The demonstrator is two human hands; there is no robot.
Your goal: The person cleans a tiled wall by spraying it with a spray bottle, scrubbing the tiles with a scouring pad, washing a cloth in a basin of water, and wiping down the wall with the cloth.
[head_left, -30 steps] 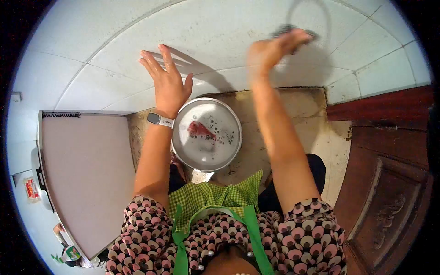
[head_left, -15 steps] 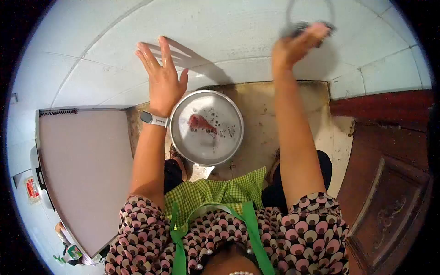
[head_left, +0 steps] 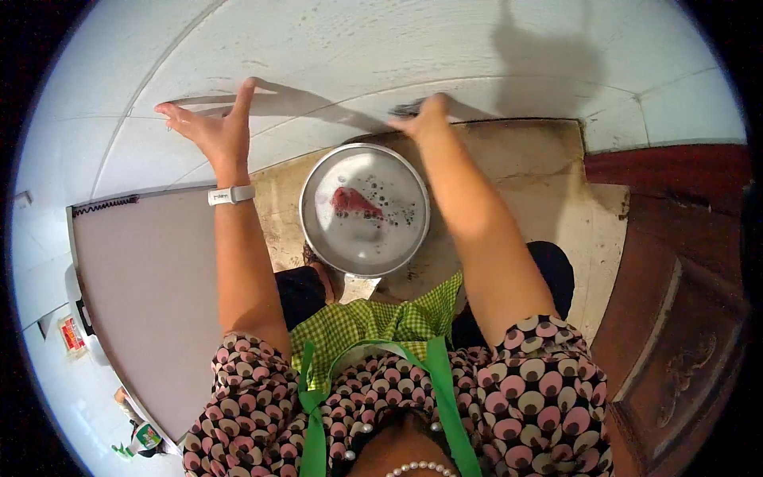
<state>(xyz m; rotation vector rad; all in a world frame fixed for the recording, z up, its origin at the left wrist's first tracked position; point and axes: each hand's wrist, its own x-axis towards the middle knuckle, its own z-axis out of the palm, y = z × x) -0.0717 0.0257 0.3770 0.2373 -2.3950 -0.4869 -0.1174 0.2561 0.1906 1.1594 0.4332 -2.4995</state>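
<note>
Scourer in R hand, L hand nr wall.

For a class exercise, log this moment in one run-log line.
Right hand: holding dark scrubber | Left hand: open, near tiled wall | Basin: red item inside

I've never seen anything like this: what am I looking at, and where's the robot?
There's no robot here, just a person using two bare hands. The camera sits on the person's head, looking forward and down, so you see their own arms reaching ahead.

The left hand is open and empty, close to a pale wall; I can't tell whether it touches it. The right hand holds a dark scrubber, slightly blurred, also by the wall.

Between the arms, on a stained floor, stands a round metal bowl of sudsy water, with a red thing in it, perhaps a cloth.
</note>
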